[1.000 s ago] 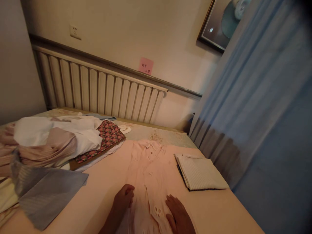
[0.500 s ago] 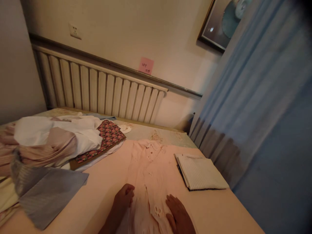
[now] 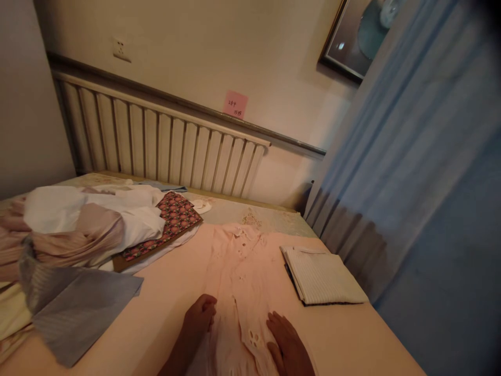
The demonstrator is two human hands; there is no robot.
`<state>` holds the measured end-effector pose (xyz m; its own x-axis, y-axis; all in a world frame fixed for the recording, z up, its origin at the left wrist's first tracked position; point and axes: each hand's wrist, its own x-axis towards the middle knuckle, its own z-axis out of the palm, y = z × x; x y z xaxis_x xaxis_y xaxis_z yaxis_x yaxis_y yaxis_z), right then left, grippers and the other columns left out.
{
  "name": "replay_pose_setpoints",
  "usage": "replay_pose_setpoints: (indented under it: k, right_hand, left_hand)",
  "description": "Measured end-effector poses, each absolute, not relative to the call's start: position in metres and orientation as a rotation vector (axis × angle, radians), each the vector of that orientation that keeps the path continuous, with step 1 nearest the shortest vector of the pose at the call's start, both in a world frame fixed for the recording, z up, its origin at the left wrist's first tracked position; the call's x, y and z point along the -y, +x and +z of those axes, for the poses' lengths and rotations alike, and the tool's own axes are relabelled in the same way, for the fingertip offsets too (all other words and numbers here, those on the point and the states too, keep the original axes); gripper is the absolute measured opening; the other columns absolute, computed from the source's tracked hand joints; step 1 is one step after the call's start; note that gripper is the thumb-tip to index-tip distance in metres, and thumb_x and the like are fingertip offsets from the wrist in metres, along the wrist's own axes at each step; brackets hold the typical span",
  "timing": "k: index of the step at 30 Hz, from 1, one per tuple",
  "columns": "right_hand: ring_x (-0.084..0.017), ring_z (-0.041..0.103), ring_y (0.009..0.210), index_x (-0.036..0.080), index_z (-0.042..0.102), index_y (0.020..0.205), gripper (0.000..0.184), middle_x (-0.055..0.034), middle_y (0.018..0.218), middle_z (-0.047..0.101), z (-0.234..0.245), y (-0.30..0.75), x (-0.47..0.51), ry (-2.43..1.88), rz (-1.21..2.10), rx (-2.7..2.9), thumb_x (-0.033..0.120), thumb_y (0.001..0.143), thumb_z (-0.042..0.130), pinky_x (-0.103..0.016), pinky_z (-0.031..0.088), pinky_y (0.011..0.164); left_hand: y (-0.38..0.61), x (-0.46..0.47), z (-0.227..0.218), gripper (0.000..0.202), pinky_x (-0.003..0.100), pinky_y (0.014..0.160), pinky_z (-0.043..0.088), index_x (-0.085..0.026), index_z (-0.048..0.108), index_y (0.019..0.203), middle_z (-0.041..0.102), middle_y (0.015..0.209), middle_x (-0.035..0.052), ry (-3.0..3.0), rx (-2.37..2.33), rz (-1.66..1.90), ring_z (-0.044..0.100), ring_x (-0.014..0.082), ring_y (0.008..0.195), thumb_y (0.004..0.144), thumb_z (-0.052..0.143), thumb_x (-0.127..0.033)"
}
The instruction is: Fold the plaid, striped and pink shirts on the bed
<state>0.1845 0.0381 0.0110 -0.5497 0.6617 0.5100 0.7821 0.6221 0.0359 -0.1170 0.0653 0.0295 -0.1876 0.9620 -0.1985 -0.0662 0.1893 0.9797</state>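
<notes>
A pale pink garment with eyelet cut-outs lies spread flat along the bed, its collar end pointing toward the headboard. My left hand rests on the garment's left side with its fingers curled under in a loose fist. My right hand lies flat on the garment's right side, fingers stretched out and together. Neither hand lifts the cloth.
A folded striped white garment lies to the right near the bed's edge. A pile of white and pink clothes, a red patterned fabric and a grey striped cloth lie at left. Slatted headboard behind; blue curtain at right.
</notes>
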Motion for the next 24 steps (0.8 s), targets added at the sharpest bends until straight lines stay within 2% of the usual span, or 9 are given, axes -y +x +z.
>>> replay_pose_setpoints:
  k: [18, 24]
  right_hand:
    - [-0.022, 0.054, 0.124, 0.025, 0.051, 0.135, 0.046, -0.0044, 0.135, 0.057, 0.009, 0.186, -0.037, -1.113, -0.362, 2.358, 0.03, 0.089, 0.055, -0.041, 0.05, 0.102]
    - [-0.024, 0.061, 0.114, 0.025, 0.061, 0.123, 0.037, -0.0061, 0.125, 0.064, 0.014, 0.185, -0.043, -1.169, -0.205, 2.349, 0.034, 0.088, 0.057, -0.039, 0.054, 0.094]
  left_hand:
    - [-0.118, -0.064, 0.034, 0.025, 0.022, 0.044, 0.032, -0.02, 0.054, 0.078, 0.047, 0.054, -0.0075, 0.92, -1.401, 1.194, 0.042, 0.0092, 0.044, 0.061, 0.051, -0.038]
    - [-0.119, -0.063, 0.037, 0.022, 0.023, 0.044, 0.031, -0.02, 0.054, 0.077, 0.046, 0.052, -0.007, 0.948, -1.417, 1.187, 0.043, 0.0103, 0.045, 0.064, 0.05, -0.037]
